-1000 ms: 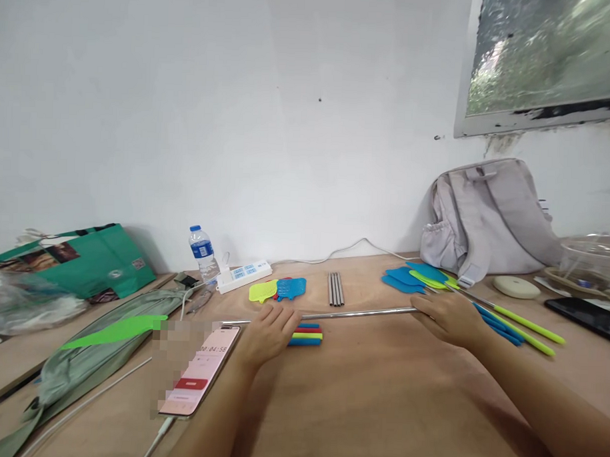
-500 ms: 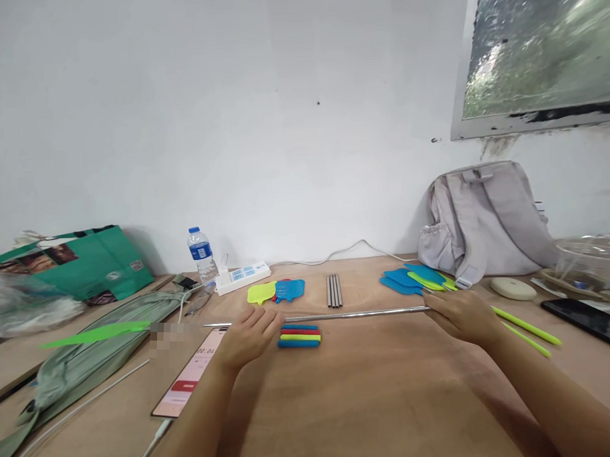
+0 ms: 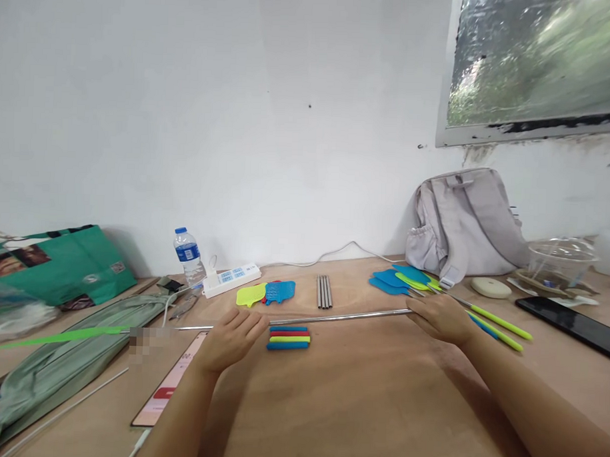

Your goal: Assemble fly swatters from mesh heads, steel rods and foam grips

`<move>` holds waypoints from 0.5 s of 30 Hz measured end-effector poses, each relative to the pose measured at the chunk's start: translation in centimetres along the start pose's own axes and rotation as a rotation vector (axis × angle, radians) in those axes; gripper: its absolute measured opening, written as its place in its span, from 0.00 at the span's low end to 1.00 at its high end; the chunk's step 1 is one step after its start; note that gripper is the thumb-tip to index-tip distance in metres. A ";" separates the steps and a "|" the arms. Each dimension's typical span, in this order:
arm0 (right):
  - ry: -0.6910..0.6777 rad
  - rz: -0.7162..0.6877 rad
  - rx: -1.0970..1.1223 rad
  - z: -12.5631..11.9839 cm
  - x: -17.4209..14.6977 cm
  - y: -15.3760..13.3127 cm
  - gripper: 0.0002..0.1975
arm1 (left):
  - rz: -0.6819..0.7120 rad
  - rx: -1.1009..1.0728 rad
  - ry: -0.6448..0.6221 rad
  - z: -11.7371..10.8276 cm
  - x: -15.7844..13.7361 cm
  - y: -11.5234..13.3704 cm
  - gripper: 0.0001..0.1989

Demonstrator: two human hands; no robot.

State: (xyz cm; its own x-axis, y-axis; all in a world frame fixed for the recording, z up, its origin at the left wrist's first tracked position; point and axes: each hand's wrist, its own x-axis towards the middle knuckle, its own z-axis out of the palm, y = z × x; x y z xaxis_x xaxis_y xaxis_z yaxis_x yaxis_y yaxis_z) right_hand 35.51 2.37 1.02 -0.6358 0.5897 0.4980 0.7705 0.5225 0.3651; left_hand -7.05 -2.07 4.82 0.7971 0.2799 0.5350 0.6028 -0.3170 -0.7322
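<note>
My left hand point(image 3: 236, 336) is closed around the thin metal rod point(image 3: 339, 317) of a telescopic fly swatter. Its bright green head point(image 3: 64, 337) points out to the left, above the grey-green fabric bag. My right hand point(image 3: 439, 316) grips the same rod near its right end; that end is hidden by the fingers. Just beyond the left hand, several blue, red and yellow grips point(image 3: 288, 338) lie in a row. Behind them are small yellow point(image 3: 251, 294) and blue point(image 3: 281, 291) swatter heads and several metal tubes point(image 3: 325, 292). Blue swatter heads point(image 3: 389, 282) lie behind the right hand.
A phone point(image 3: 166, 390) lies under my left forearm. A water bottle point(image 3: 187, 252) and power strip point(image 3: 232, 280) stand by the wall. To the right are yellow-green handles point(image 3: 502, 322), a grey backpack point(image 3: 465, 224), a round white case point(image 3: 490, 287) and a black phone point(image 3: 572, 326).
The view has turned slightly right, so the table's things sit farther left. The green head is a little farther from my left hand, with more rod showing. Both hands keep their hold.
</note>
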 end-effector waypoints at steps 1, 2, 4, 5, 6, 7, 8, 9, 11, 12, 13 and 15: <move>-0.002 0.000 0.005 0.0 0.0 -0.1 0.11 | -0.002 -0.007 -0.005 0.1 -0.1 0.0 0.11; 0.001 0.004 0.012 -0.1 0.0 -0.1 0.11 | -0.005 -0.016 -0.010 0.1 -0.2 0.0 0.11; 0.015 0.021 0.032 -0.1 -0.1 -0.3 0.10 | -0.016 -0.038 -0.019 0.2 -0.4 -0.1 0.11; 0.023 0.033 0.042 -0.2 -0.1 -0.4 0.10 | -0.024 -0.046 -0.019 0.2 -0.5 -0.1 0.10; 0.031 0.045 0.053 -0.2 -0.1 -0.6 0.09 | -0.034 -0.053 -0.012 0.2 -0.6 -0.1 0.09; 0.038 0.059 0.066 -0.1 0.0 -0.8 0.09 | -0.055 -0.058 -0.002 0.1 -0.6 -0.1 0.08; 0.043 0.077 0.081 -0.1 0.0 -1.1 0.09 | -0.088 -0.060 0.010 0.0 -0.7 -0.1 0.07; 0.042 0.100 0.100 0.0 0.2 -1.4 0.09 | -0.131 -0.057 0.023 -0.2 -0.7 -0.2 0.06; 0.032 0.168 0.143 0.3 0.5 -2.1 0.09 | -0.227 -0.037 0.045 -0.5 -0.8 -0.3 0.05; 0.021 0.201 0.165 0.4 0.7 -2.5 0.09 | -0.271 -0.019 0.054 -0.6 -0.8 -0.3 0.04; 0.006 0.224 0.185 0.5 0.9 -2.8 0.09 | -0.306 0.002 0.065 -0.6 -0.8 -0.4 0.04; -0.027 0.235 0.214 0.7 1.1 -3.3 0.10 | -0.345 0.038 0.084 -0.6 -0.8 -0.5 0.05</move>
State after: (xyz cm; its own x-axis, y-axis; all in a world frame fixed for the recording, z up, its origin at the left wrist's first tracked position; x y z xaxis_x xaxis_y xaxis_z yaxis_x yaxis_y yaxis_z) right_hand 32.21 1.77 -0.20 -0.4443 0.7242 0.5274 0.8716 0.4856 0.0674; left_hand -7.94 -2.67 4.98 0.5480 0.2883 0.7852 0.8364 -0.1822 -0.5169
